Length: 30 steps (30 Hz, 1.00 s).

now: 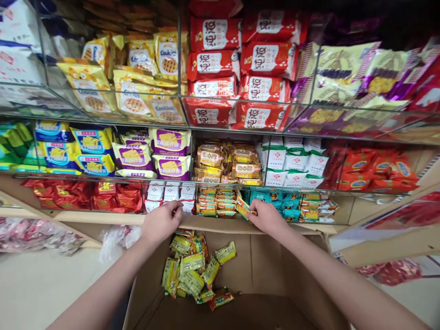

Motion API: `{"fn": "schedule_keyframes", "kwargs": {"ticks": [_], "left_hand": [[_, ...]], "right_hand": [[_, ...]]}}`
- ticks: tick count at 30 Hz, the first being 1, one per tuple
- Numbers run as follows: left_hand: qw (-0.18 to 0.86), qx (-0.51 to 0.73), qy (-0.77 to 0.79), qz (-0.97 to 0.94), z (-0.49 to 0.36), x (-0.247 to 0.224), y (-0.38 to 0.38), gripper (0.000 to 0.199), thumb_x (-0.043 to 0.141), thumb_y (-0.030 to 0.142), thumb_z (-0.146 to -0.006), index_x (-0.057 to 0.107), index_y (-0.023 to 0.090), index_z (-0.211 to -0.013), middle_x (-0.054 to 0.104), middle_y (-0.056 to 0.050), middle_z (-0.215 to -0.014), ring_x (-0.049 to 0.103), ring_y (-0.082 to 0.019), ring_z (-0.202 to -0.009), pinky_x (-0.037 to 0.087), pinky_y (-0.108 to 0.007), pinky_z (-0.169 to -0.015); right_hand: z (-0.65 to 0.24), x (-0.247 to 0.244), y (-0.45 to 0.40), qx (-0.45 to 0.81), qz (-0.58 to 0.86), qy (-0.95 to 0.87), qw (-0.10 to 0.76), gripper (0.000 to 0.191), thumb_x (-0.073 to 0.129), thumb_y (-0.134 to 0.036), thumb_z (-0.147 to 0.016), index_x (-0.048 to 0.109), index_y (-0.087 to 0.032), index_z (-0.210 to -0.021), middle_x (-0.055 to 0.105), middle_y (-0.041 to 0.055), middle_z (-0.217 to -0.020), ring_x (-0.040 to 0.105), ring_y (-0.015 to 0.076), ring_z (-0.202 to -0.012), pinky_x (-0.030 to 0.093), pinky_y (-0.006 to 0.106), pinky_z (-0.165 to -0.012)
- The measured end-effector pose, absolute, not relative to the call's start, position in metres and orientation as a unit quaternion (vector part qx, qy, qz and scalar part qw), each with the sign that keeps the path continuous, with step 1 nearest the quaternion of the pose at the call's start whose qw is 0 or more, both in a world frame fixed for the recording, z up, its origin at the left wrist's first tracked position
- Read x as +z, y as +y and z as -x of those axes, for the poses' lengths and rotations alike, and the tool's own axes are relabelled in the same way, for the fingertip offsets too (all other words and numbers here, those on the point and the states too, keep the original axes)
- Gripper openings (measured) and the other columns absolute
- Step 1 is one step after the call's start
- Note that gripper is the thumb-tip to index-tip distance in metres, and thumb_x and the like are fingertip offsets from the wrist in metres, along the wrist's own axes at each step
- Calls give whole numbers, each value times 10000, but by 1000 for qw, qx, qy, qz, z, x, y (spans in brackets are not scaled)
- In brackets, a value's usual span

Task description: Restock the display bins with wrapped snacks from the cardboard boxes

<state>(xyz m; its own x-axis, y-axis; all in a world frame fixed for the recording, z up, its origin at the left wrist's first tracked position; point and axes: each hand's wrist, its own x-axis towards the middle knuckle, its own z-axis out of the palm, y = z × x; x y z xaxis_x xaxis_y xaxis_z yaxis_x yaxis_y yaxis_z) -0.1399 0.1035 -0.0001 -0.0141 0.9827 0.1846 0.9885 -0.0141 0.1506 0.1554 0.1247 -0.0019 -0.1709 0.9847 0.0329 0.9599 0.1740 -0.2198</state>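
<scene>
Between the fingers of my right hand [267, 216] is a small orange-and-yellow snack packet [243, 207], tilted at the front of the lowest shelf compartment. Just left of it, similar snack packets [216, 201] lie stacked in rows behind the glass. My left hand [162, 222] is closed, its fingers curled in front of white packets [171, 191] near the box's far edge; whatever it grips is hidden. Below both hands stands an open cardboard box [271, 261], with a loose heap of yellow-green and orange packets [192, 270] on its left side.
Glass-fronted shelves hold yellow cookie bags [92, 91], red biscuit packs [213, 64] and purple-and-cream bags [337, 87]. Teal packets [290, 204] sit right of my right hand. A glass divider [137, 121] runs above the middle row. Clear plastic [118, 240] hangs left of the box.
</scene>
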Motion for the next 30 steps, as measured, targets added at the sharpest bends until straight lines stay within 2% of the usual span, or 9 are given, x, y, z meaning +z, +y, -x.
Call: {"fn": "schedule_keyframes", "kwargs": {"ticks": [5,14,19,23,30], "left_hand": [[52,-120,-690,712,134,-3,94,303,288,370,-821,564,251,-856,670,-17,-791,606,-197,-696,335,-265,-531],[78,-135,-677,719,134,-6,94,270,300,315,-826,546,214,-783,635,-15,-725,581,-182,-680,301,-268,-511],[102,-143,-665,725,133,-7,93,243,328,292,-818,550,210,-763,622,-13,-685,577,-179,-647,302,-273,-496],[99,-144,-669,722,133,-8,93,254,324,294,-820,556,204,-765,621,-19,-697,576,-182,-658,303,-274,-503],[79,-133,-678,719,132,-7,93,281,309,303,-823,563,197,-767,618,-30,-699,565,-181,-671,303,-271,-526]], "right_hand": [[-132,-23,166,43,631,-774,-11,141,508,-216,-695,553,-132,-799,644,114,-759,604,227,-731,358,245,-545],[-122,-39,183,-11,627,-773,-94,203,478,-206,-712,582,-87,-838,636,178,-841,601,276,-791,413,292,-619],[-112,-47,190,-25,633,-768,-98,221,457,-175,-745,578,-75,-902,634,178,-855,602,254,-801,428,292,-663],[-105,-52,205,-28,643,-758,-102,255,386,-133,-807,553,-60,-986,605,183,-949,584,227,-864,421,298,-731],[-103,-55,217,23,620,-770,-147,250,465,-270,-822,522,-120,-1013,547,78,-1037,533,163,-918,428,363,-798]]}}
